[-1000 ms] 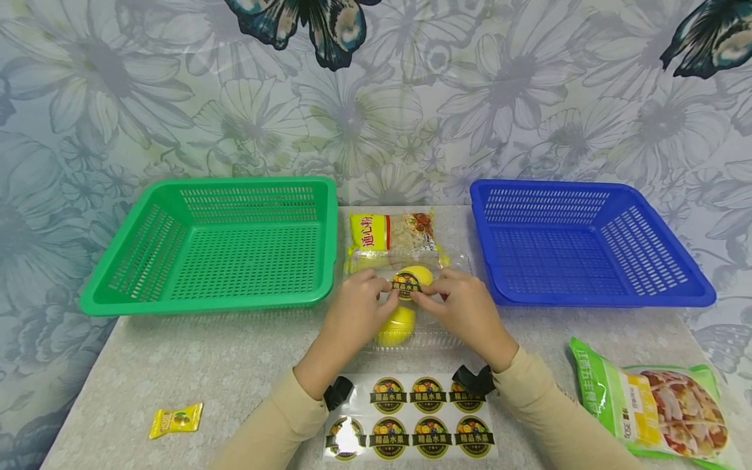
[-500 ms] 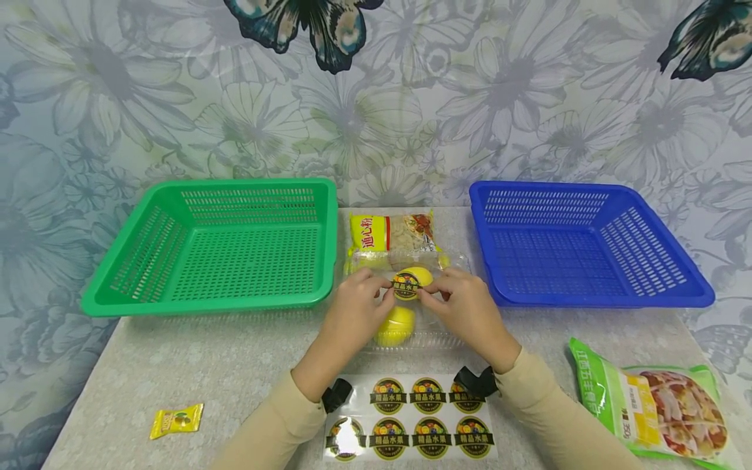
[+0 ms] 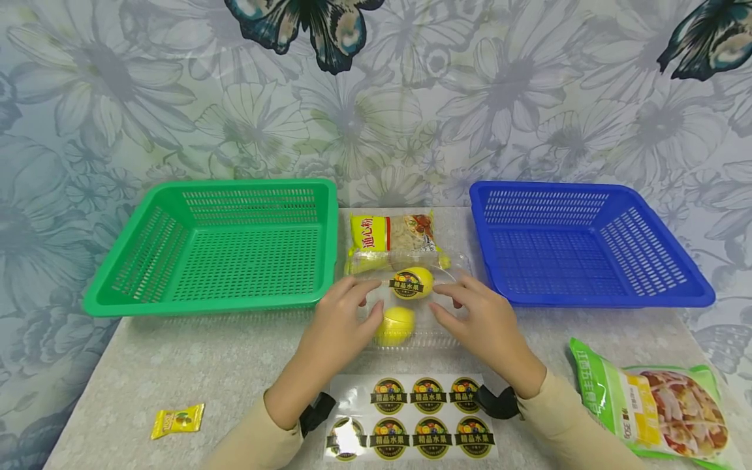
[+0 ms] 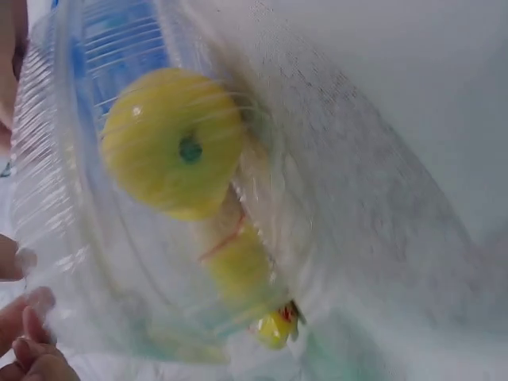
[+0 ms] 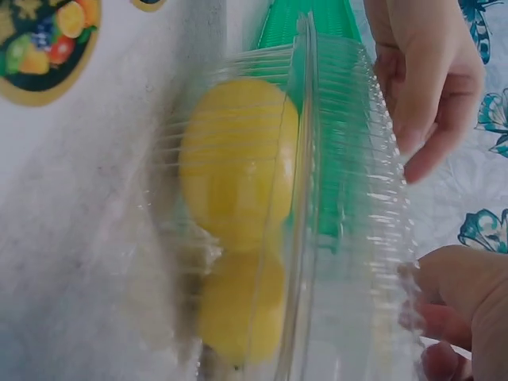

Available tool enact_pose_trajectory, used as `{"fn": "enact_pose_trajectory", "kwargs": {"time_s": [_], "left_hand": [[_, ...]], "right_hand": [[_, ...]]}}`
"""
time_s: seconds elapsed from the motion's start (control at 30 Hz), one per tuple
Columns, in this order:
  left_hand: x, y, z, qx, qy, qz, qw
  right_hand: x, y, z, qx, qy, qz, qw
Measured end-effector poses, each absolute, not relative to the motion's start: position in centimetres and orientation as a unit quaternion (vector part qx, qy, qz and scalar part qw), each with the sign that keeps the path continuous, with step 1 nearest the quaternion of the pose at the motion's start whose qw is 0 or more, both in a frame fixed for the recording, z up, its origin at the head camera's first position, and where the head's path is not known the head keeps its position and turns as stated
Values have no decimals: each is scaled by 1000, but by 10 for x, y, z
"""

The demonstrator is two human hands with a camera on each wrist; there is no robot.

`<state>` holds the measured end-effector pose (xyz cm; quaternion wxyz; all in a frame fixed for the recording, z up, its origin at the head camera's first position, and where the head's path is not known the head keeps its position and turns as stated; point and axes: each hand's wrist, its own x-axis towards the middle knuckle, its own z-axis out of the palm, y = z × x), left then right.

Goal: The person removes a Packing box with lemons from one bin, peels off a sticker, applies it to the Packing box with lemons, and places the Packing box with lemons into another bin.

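Observation:
A clear plastic clamshell box (image 3: 431, 339) stands shut at the middle of the table, with two yellow lemons (image 3: 396, 326) inside. On its lid lies a round black-and-gold fruit sticker (image 3: 406, 285), which overlaps the farther lemon. My left hand (image 3: 343, 316) is over the left part of the box, fingers loosely bent and apart from the sticker. On the other side my right hand (image 3: 484, 320) hovers with thumb and fingers spread, holding nothing. In the right wrist view the lemons (image 5: 238, 159) show through the ribbed box wall, and fingertips are right at the lid.
Below the box lies a sheet of stickers (image 3: 411, 418). A green basket (image 3: 205, 307) stands at left and a blue basket (image 3: 599, 300) at right. A yellow macaroni bag (image 3: 370, 232) lies behind the box, a small yellow packet (image 3: 178, 421) front left, a green food bag (image 3: 611, 391) front right.
Both hands have let go of the sticker and moved apart, left hand leftward, right hand rightward. The sticker now rests on the lid. Box and baskets have stayed put.

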<state>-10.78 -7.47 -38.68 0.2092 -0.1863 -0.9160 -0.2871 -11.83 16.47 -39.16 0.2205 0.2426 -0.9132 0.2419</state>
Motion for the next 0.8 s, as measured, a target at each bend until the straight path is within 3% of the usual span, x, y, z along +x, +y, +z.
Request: {"fn": "enact_pose_trajectory", "kwargs": {"time_s": [0.13, 0.53, 0.8], "left_hand": [[-96, -86, -384, -157, -931, -293, 155], [-74, -114, -402, -101, -958, -267, 8], [-76, -115, -412, -96, -957, -268, -56]], "right_hand": [[-109, 175, -390, 207, -931, 225, 197], [-89, 206, -398, 105, -976, 190, 35], [-87, 210, -412, 103, -966, 237, -2]]}}
